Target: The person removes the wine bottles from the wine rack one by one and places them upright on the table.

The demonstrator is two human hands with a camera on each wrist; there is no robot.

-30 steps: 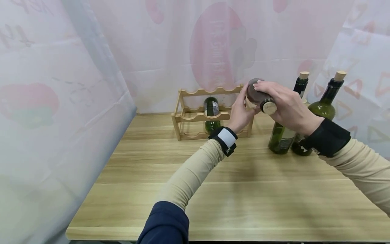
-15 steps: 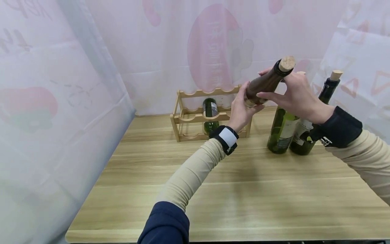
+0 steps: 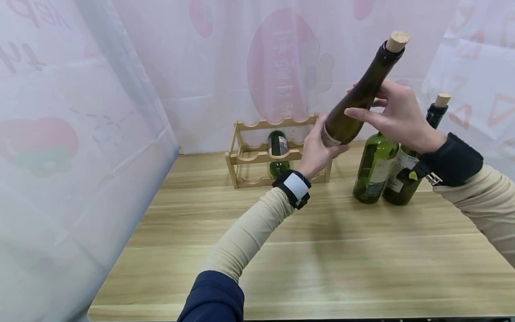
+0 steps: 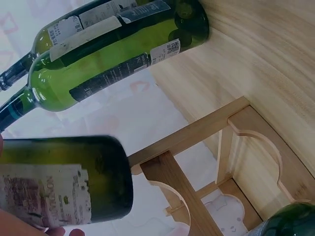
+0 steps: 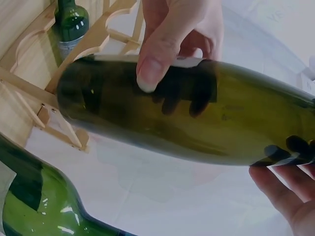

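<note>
A dark green wine bottle (image 3: 358, 100) with a cork in its mouth is held in the air, tilted with its neck up to the right. My left hand (image 3: 315, 150) grips its lower body, the thumb pressed to the glass in the right wrist view. Around the shoulder, my right hand (image 3: 402, 114) has its thumb on the near side and fingers behind. The held bottle's base (image 4: 110, 179) and worn label face the left wrist camera. Behind the left hand stands a wooden wine rack (image 3: 265, 156), with one green bottle (image 3: 278, 145) lying in it.
Two more corked green wine bottles stand on the table right of the rack: a lighter one (image 3: 374, 172) and a darker one (image 3: 402, 179), partly behind my right hand. Printed white curtains (image 3: 201, 116) hang behind the table (image 3: 193, 268) and at its sides.
The held bottle has swung from pointing its cork toward me to standing tilted, neck up and right. My right hand has shifted from near the neck to the bottle's shoulder; the left hand stays close.
</note>
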